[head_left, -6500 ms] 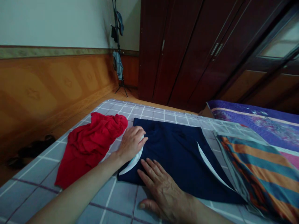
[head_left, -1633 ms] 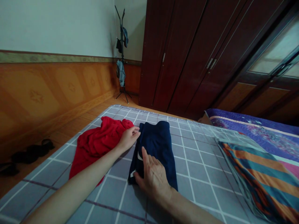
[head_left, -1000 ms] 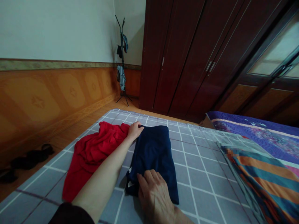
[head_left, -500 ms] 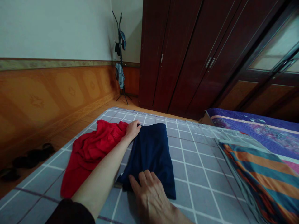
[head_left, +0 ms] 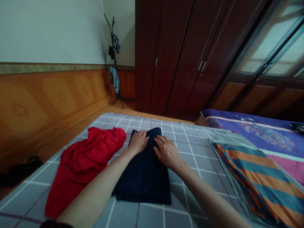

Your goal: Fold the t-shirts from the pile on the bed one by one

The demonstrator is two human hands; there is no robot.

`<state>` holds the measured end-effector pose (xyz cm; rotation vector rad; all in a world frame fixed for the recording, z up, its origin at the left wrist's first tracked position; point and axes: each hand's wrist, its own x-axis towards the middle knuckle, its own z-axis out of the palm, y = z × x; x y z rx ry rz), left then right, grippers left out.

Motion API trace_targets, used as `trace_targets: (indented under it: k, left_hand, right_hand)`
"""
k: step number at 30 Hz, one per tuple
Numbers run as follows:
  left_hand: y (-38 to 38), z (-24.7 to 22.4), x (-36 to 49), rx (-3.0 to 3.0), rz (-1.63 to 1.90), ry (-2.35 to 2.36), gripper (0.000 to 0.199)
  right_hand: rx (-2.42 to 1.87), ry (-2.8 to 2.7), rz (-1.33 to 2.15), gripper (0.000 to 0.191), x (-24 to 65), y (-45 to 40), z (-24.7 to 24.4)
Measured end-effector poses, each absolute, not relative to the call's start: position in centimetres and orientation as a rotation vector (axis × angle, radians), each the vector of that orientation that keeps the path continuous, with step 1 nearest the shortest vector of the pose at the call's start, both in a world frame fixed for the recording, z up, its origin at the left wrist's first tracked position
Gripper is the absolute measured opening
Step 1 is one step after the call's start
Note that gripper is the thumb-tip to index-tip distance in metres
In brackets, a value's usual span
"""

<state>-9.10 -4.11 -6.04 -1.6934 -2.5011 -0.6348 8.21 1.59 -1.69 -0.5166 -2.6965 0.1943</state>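
Observation:
A folded navy blue cloth lies flat on the grey checked bed cover. On its upper left part rests my left hand, palm down with the fingers stretched out. My right hand lies on the upper right part of the same cloth, its fingers spread. Neither hand grips anything. Left of the navy cloth, a crumpled red cloth lies beneath and beside my left forearm. Over at the right is a folded stack with an orange and teal striped cloth on top.
Beyond the bed stand a coat rack with clothes on it and a dark red wardrobe. A purple patterned bedspread covers a surface at the right. Dark items lie on the floor at the left.
My right hand has moved from the near edge of the navy cloth to its far part. My left hand has shifted from the far left corner onto the cloth. The view has turned slightly right.

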Motion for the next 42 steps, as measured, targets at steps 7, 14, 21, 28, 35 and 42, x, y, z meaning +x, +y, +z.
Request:
trace_targets:
  k: [7,14,21,28,35,42]
  left_hand:
    - [-4.0,-5.6,-9.0,-1.758,-0.560,-2.504,0.057]
    - [-4.1,-6.2,-8.3,-1.961,-0.449,-2.573,0.066]
    - [-6.0,0.5,-5.1,-2.100,-0.636,-2.278,0.031]
    - [-12.3,1.3,2.4,-2.682,-0.304,-2.221,0.010]
    - [-13.4,-0.7,3.8,-2.573,-0.191,-2.348,0.005]
    - [-13.7,-0.4,5.7,-2.697,-0.253,-2.353,0.008]
  right_hand:
    - [-0.634,-2.564,0.307,0.040,7.5,6.9,-4.6]
    - [-0.583,-2.606,0.342,0.031,5.1,11.5,-6.6]
    - [-0.607,-2.544,0.393,0.031,5.2,12.8,-8.0]
    - [-0.611,-2.511,0.451,0.022,5.0,13.1,-8.3]
    - [-0.614,-2.507,0.485,0.020,5.0,13.1,-8.3]
    - [-0.602,-2.522,0.469,0.019,4.9,13.0,-8.0]
